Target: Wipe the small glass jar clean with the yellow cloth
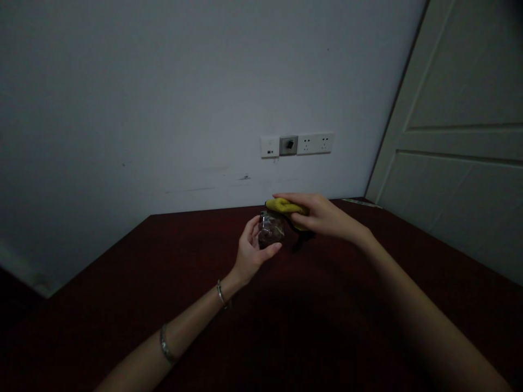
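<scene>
My left hand [251,251] is wrapped round a small clear glass or jar [271,228], its thumb along the near side. Through the clear wall the red-brown tabletop shows, so I cannot tell whether anything is inside. In my right hand [321,215] a yellow cloth [286,207] is pinched between fingers and thumb. The cloth lies against or just over the upper rim of the clear vessel, and a dark part of it hangs below the hand. Two bracelets circle my left forearm.
A dark red table [196,277] spreads under both hands and meets a pale wall [183,98]. On the wall sits a row of sockets [314,143] and a switch plate [288,145]. A pale panelled door [457,120] stands at the right. A thin strip [362,203] lies at the table's back right.
</scene>
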`<control>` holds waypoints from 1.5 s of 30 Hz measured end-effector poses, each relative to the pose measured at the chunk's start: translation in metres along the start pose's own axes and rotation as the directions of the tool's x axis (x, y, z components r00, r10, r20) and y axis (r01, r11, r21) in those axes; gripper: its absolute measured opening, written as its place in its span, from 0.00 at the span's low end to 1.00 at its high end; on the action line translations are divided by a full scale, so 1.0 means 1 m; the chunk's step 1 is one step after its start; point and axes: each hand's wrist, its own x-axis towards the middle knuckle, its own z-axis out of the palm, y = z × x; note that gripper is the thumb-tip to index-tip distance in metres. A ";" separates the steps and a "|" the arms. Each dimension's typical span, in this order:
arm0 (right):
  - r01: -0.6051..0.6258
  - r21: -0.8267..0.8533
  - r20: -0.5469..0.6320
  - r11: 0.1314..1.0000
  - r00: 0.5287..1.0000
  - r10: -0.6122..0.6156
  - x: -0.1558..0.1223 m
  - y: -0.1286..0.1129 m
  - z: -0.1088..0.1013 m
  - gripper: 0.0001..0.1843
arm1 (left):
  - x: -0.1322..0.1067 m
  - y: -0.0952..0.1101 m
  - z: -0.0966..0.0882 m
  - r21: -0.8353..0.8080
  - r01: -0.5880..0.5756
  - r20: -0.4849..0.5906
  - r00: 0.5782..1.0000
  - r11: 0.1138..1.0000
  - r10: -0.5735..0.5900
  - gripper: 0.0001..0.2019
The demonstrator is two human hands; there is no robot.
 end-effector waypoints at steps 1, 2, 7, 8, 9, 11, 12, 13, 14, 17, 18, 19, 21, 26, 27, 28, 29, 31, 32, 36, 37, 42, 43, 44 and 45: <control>0.004 -0.011 0.005 1.000 1.000 -0.004 0.000 -0.001 0.000 0.31 | -0.002 0.000 -0.001 -0.008 0.009 -0.007 1.000 1.000 -0.009 0.36; 0.006 -0.022 0.003 1.000 1.000 -0.006 -0.001 -0.003 0.000 0.31 | -0.003 0.000 -0.002 -0.014 0.017 -0.012 1.000 1.000 -0.017 0.36; 0.034 -0.063 0.008 0.997 0.999 -0.034 -0.001 -0.007 0.002 0.33 | -0.007 0.001 -0.001 0.000 0.017 -0.026 1.000 1.000 -0.017 0.35; 0.047 -0.064 0.017 0.997 0.999 -0.046 -0.001 -0.008 0.004 0.33 | -0.007 0.002 0.000 0.002 0.015 -0.031 0.999 1.000 -0.015 0.34; 0.058 -0.065 0.029 0.996 0.998 -0.057 0.000 -0.010 0.006 0.33 | -0.007 0.002 0.001 -0.001 0.017 -0.032 0.999 1.000 -0.017 0.34; 0.073 -0.068 0.053 0.995 0.996 -0.069 0.001 -0.012 0.008 0.33 | -0.008 0.003 0.003 -0.017 0.027 -0.033 0.999 0.999 -0.027 0.34; 0.078 -0.072 0.064 0.994 0.995 -0.073 0.001 -0.012 0.009 0.33 | -0.008 0.003 0.003 -0.027 0.033 -0.033 0.999 0.999 -0.034 0.34; 0.083 -0.074 0.076 0.994 0.994 -0.078 0.001 -0.013 0.010 0.34 | -0.009 0.002 0.003 -0.033 0.042 -0.032 0.999 0.999 -0.044 0.34; 0.091 -0.074 0.087 0.993 0.993 -0.085 0.002 -0.014 0.010 0.35 | -0.010 0.002 0.004 -0.038 0.050 -0.036 0.998 0.998 -0.051 0.34; 0.117 -0.062 0.102 0.991 0.989 -0.110 0.002 -0.015 0.010 0.37 | -0.011 -0.001 0.003 -0.034 0.057 -0.054 0.997 0.998 -0.059 0.35; 0.121 -0.057 0.106 0.991 0.988 -0.114 0.002 -0.015 0.010 0.38 | -0.011 -0.001 0.003 -0.032 0.053 -0.055 0.997 0.998 -0.055 0.35; 0.123 -0.055 0.110 0.991 0.987 -0.116 0.001 -0.015 0.010 0.38 | -0.011 -0.001 0.004 -0.030 0.045 -0.055 0.997 0.999 -0.046 0.36; 0.125 -0.053 0.122 0.991 0.985 -0.118 0.001 -0.017 0.009 0.39 | -0.011 0.000 0.004 -0.018 0.031 -0.048 0.998 0.999 -0.032 0.37; 0.137 -0.058 0.120 0.989 0.984 -0.129 0.000 -0.021 0.007 0.40 | -0.011 0.006 0.007 -0.033 0.069 -0.065 0.995 0.997 -0.071 0.36; 0.138 -0.067 0.121 0.988 0.984 -0.129 0.000 -0.023 0.007 0.40 | -0.011 0.008 0.008 -0.048 0.079 -0.072 0.994 0.996 -0.082 0.36; 0.139 -0.077 0.122 0.987 0.984 -0.129 0.000 -0.024 0.007 0.40 | -0.011 0.009 0.008 -0.061 0.086 -0.080 0.993 0.994 -0.090 0.36; 0.141 -0.086 0.123 0.986 0.984 -0.130 0.000 -0.025 0.006 0.40 | -0.011 0.009 0.009 -0.071 0.089 -0.088 0.991 0.993 -0.096 0.36; 0.147 -0.099 0.113 0.984 0.984 -0.136 -0.001 -0.027 0.007 0.40 | -0.011 0.010 0.009 -0.082 0.089 -0.111 0.989 0.993 -0.098 0.36; 0.153 -0.103 0.106 0.983 0.984 -0.142 -0.001 -0.028 0.007 0.40 | -0.011 0.011 0.009 -0.081 0.087 -0.121 0.988 0.993 -0.097 0.35; 0.195 -0.120 0.106 0.973 0.977 -0.183 -0.002 -0.032 0.007 0.39 | -0.012 0.009 0.008 -0.069 0.075 -0.138 0.987 0.995 -0.084 0.34; 0.213 -0.120 0.119 0.970 0.973 -0.199 -0.002 -0.033 0.007 0.38 | -0.012 0.008 0.008 -0.071 0.073 -0.140 0.987 0.995 -0.083 0.34; 0.271 -0.077 0.217 0.960 0.944 -0.249 -0.002 -0.037 0.001 0.34 | -0.010 0.004 0.007 -0.098 0.059 -0.131 0.989 0.993 -0.071 0.35; 0.274 -0.068 0.228 0.959 0.940 -0.252 -0.002 -0.037 0.000 0.34 | -0.010 0.004 0.007 -0.102 0.060 -0.129 0.989 0.993 -0.073 0.36; 0.275 -0.058 0.233 0.960 0.939 -0.255 -0.003 -0.038 -0.001 0.34 | -0.010 0.005 0.008 -0.104 0.064 -0.129 0.989 0.993 -0.078 0.36; 0.274 -0.050 0.231 0.960 0.939 -0.256 -0.003 -0.039 -0.002 0.34 | -0.010 0.005 0.008 -0.105 0.070 -0.130 0.988 0.992 -0.083 0.36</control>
